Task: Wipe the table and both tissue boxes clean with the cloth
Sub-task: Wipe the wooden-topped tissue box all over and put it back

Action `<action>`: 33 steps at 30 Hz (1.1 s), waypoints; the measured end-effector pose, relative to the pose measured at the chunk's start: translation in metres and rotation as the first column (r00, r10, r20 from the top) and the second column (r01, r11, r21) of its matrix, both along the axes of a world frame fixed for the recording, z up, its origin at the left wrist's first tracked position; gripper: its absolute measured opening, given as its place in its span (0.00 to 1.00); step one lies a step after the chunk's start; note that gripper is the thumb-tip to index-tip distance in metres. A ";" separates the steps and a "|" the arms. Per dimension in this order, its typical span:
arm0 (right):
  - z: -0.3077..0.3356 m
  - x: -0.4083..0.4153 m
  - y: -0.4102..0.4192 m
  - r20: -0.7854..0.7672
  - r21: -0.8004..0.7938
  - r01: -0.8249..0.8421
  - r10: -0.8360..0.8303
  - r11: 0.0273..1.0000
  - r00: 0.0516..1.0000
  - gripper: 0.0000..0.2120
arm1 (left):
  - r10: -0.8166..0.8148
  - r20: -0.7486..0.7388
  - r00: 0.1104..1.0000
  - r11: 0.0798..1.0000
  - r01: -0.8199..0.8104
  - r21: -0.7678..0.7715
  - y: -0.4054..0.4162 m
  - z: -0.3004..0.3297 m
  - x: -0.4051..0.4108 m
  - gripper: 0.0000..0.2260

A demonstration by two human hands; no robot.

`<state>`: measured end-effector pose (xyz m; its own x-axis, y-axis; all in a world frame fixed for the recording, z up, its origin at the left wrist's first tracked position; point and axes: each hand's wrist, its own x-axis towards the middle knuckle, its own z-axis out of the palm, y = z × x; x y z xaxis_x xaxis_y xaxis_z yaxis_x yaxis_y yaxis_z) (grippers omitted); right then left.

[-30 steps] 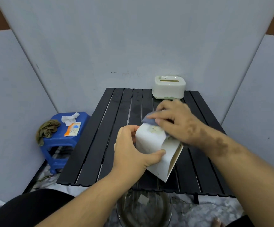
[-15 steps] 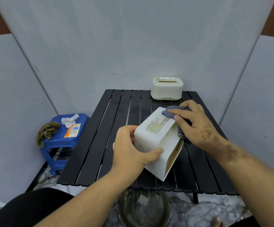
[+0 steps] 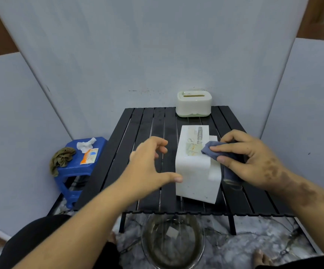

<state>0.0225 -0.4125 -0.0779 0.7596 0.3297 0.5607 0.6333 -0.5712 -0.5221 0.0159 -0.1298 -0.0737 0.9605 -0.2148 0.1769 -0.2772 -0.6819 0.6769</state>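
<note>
On the floor just in front of the table's near edge stands a clear glass bowl (image 3: 172, 241) with murky water in it. Above it, the black slatted table (image 3: 138, 136) carries a white tissue box (image 3: 196, 171) resting on the slats right of the middle, close to the near edge, with its printed label facing up. The left hand (image 3: 147, 167) is at the box's left side, fingers spread and loosely bent with nothing held; the thumb tip lies at the box's near left corner, though whether it actually touches cannot be told. The right hand (image 3: 254, 162) grips a grey-blue cloth (image 3: 211, 151), its fingers curled round the bunched fabric and holding it against the right part of the box's top, while a tail of the cloth hangs down the box's right side toward the slats. At the table's far edge, right of centre and against the grey wall panel, sits a cream tissue box (image 3: 194, 104) with a slot in its lid and a pale green base. Off the table's left edge stands a blue plastic stool (image 3: 70, 171) bearing an olive rag (image 3: 60, 158), a crumpled white tissue (image 3: 85, 145) and an orange-and-white packet (image 3: 89, 156).
</note>
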 end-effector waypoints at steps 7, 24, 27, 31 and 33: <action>-0.004 -0.016 -0.024 -0.047 -0.062 0.050 -0.053 0.997 0.997 0.13 | -0.484 0.036 0.874 0.736 0.385 0.557 0.001 0.064 0.018 0.35; -0.003 -0.018 -0.045 -0.156 0.053 0.142 -0.132 0.988 0.979 0.14 | -0.757 -0.084 0.648 0.344 0.504 0.793 -0.067 0.103 0.065 0.35; 0.004 -0.012 -0.048 -0.124 0.130 0.214 -0.198 0.968 0.972 0.13 | -0.594 -0.030 0.804 0.612 0.476 0.632 -0.043 0.102 0.071 0.36; 0.010 -0.005 -0.040 -0.096 0.121 0.257 -0.247 0.959 0.964 0.11 | -0.384 -0.007 0.923 0.872 0.366 0.324 -0.012 0.088 0.067 0.34; 0.008 0.000 -0.034 -0.093 0.107 0.275 -0.266 0.956 0.960 0.11 | -0.311 0.014 0.950 0.927 0.300 0.225 -0.002 0.073 0.063 0.34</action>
<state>0.0222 -0.4468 -0.0698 0.8533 0.0417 0.5198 0.4194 -0.6473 -0.6365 0.0793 -0.1314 -0.0007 0.8338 -0.5346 0.1378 -0.5241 -0.6881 0.5019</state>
